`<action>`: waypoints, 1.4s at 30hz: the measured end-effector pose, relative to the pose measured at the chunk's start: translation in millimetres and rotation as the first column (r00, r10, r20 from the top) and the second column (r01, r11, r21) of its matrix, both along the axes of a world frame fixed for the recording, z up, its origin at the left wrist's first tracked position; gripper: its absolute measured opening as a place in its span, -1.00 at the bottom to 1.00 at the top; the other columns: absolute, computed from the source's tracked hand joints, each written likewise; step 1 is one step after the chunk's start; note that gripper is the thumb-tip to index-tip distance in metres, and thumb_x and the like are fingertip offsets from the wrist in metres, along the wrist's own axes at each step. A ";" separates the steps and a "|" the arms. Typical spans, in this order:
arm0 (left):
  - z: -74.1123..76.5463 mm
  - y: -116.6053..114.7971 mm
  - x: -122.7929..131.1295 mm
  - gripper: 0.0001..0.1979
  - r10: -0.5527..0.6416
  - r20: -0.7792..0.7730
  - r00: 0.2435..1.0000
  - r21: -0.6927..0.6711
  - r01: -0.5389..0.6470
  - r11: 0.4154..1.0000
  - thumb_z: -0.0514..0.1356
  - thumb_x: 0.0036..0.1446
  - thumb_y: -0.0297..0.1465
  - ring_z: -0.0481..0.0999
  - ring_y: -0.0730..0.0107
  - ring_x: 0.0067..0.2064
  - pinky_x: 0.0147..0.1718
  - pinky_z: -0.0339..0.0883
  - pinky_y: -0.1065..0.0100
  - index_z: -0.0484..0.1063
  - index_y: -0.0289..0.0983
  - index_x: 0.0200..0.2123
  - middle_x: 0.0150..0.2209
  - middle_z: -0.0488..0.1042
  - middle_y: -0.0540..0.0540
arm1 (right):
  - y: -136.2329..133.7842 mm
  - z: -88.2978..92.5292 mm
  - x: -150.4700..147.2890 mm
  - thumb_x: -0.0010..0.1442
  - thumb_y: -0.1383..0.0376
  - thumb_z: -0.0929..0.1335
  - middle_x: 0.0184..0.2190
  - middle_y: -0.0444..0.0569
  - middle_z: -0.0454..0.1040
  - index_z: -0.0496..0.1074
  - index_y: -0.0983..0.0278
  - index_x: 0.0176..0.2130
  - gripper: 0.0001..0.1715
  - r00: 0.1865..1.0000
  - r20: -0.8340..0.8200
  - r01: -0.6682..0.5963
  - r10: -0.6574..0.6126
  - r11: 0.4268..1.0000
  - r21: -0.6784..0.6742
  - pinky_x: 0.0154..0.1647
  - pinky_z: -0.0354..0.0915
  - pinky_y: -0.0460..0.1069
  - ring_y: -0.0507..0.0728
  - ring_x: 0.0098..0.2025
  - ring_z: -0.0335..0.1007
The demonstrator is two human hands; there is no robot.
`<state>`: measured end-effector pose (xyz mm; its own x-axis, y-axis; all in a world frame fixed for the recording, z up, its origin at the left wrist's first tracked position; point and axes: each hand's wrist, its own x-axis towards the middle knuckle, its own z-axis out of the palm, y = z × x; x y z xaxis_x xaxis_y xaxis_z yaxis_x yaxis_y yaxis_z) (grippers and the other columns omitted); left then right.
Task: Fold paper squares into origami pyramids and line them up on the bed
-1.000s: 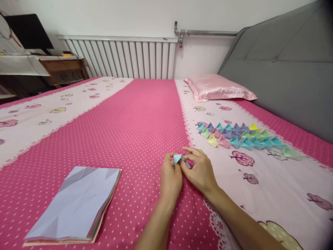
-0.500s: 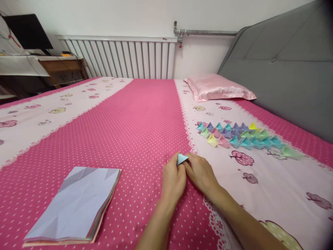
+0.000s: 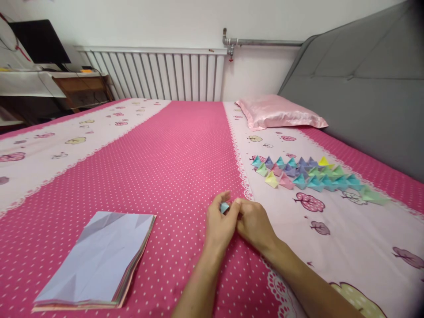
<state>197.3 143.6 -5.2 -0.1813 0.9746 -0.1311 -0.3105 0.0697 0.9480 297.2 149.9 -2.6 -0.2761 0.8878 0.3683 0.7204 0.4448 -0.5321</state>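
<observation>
Close together over the bed, my two hands work on a small light-blue folded paper (image 3: pixel 224 207). My left hand (image 3: pixel 219 223) is closed around it, with only a corner showing between thumb and fingers. Against its thumb side, my right hand (image 3: pixel 255 221) pinches with bent fingers; the paper's other part is hidden behind them. Small folded paper boats (image 3: pixel 316 182) in blue, purple, green, pink and yellow stand in rows to the right. At the lower left lies a stack of creased paper sheets (image 3: pixel 96 256), the top one pale lavender.
The bed cover (image 3: pixel 185 145) is pink with white dots and pale printed bands. A pink pillow (image 3: pixel 280 112) rests at the far right, by a grey headboard (image 3: pixel 361 84). A white radiator (image 3: pixel 155 73) lines the wall; a monitor (image 3: pixel 39 42) sits on a desk at the left.
The paper has sunk lower between my hands, and less of it shows. My left fingers have lifted a little, and my right thumb has come against the left one.
</observation>
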 end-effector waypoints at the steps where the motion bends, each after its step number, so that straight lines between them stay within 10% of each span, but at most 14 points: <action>1: -0.1 0.2 0.0 -0.73 -0.009 -0.062 0.998 0.016 0.010 1.000 0.28 -0.10 -0.32 0.41 0.30 -0.22 -0.22 0.23 0.37 0.48 -0.29 -0.27 -0.27 0.47 -0.14 | -0.4 -1.1 -0.2 0.08 0.38 0.25 -0.54 -0.09 0.40 0.38 0.28 -0.52 -0.81 1.000 0.021 -0.011 0.011 1.000 0.022 -0.50 0.05 -0.11 0.01 -0.53 0.26; 11: 2.8 -1.4 -0.2 -0.74 -0.016 -0.209 0.978 0.111 0.040 0.993 0.12 0.07 -0.22 0.40 0.36 -0.34 -0.30 0.24 0.39 0.44 -0.30 -0.38 -0.43 0.44 -0.08 | -1.0 -1.4 -2.0 0.19 0.37 0.17 -0.39 -0.08 0.48 0.38 0.25 -0.24 -0.76 0.975 0.222 -0.044 0.030 0.997 0.058 -0.51 0.01 -0.07 0.05 -0.46 0.36; 29: 8.1 -3.2 -0.2 -0.74 -0.033 -0.223 0.974 0.096 0.055 0.994 0.10 0.09 -0.21 0.39 0.35 -0.30 -0.30 0.24 0.39 0.40 -0.30 -0.38 -0.42 0.41 -0.07 | -4.8 4.1 -2.7 0.21 0.29 0.18 -0.47 -0.08 0.48 0.36 0.26 -0.37 -0.78 0.951 0.305 0.030 -0.048 0.997 0.064 -0.53 -0.11 -0.05 0.04 -0.51 0.36; 42: 15.2 -5.5 0.8 -0.62 -0.021 0.290 0.957 0.008 0.019 1.000 0.12 0.08 -0.15 0.39 0.28 -0.04 -0.03 0.19 0.29 0.34 -0.22 -0.08 -0.09 0.43 -0.15 | -4.7 5.0 -3.3 0.23 0.29 0.18 -0.45 -0.14 0.44 0.35 0.25 -0.36 -0.79 0.981 0.189 0.022 -0.048 0.990 0.138 -0.48 -0.05 -0.07 0.01 -0.46 0.33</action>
